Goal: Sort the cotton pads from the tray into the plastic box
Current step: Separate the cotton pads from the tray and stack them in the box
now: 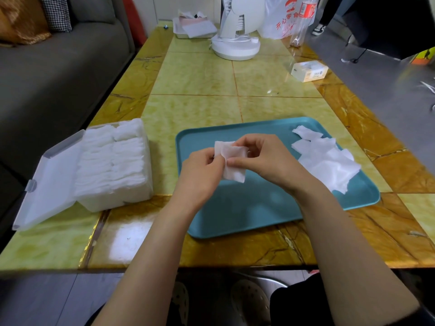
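Both left hand (200, 171) and right hand (267, 158) pinch one square white cotton pad (235, 174), covering my teal plastic tray (247, 209) mid-frame; white desk fan (236, 47) cropped top-centre.

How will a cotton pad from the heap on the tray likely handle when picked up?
Probably floppy: the cotton pad pinched between the left hand and right hand droops below their grip. Likely very light, so a push could scatter the heap on the tray. The pads overlap, so two may lift together.

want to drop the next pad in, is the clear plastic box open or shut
Open: the hinged lid of the clear plastic box lies flipped back, leaving rows of white cotton pads uncovered.
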### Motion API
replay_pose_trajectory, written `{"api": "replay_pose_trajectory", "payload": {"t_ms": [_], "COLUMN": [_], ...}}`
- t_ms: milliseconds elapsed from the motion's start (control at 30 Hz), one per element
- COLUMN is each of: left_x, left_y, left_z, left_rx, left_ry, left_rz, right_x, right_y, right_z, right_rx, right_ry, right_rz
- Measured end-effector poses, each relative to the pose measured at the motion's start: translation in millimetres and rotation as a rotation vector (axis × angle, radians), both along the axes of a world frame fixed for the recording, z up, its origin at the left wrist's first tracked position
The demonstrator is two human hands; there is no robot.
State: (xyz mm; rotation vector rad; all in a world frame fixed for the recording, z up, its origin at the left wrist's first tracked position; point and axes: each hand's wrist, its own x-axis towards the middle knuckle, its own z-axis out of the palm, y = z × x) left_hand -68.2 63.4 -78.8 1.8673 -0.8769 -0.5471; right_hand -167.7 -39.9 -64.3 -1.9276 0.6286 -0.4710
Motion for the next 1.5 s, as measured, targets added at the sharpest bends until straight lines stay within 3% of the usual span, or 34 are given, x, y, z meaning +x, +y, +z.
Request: {"api": "replay_pose_trajectory", "payload": {"t_ms": [233,367,633,833,1000,1300,1500], "left_x": [-0.1,-0.5,9.2,12.5,19.8,32.6,72.6], "left_y": [4.3,7.4,9.2,16.1,30.5,58.3,74.4], "left_z": [4.9,9.5,-2.3,-1.3,-2.0,11.2,31.8], "left_rx": [0.000,-0.082,-0.061,-0.077,-0.040,-0.016,-0.110], "left_ry": [-0.019,0.066,-0.133,-0.177,-0.227,-0.298,-0.355], "left_rz": [-0.023,-0.059,-0.058,-0.050,0.002,0.004,0.147], "right_x": [0.0,0.7,5.4,8.5,15.8,36.4,59.0], "right_y": [0.7,2.3,0.4,9.2,17.6,34.5,33.4], "right_z": [1.9,2.7,-7.5,-1.5,-0.2,-5.1,-7.9], "right_rx": [0.006,-0.005,-0.211,-0.207,-0.082,-0.234,-0.026], "right_ry": [-0.016,-0.054,-0.010,-0.047,-0.069,-0.089,-0.215], "right_rz": [-0.005,-0.018,-0.168,0.024,0.097,0.105,-0.144]}}
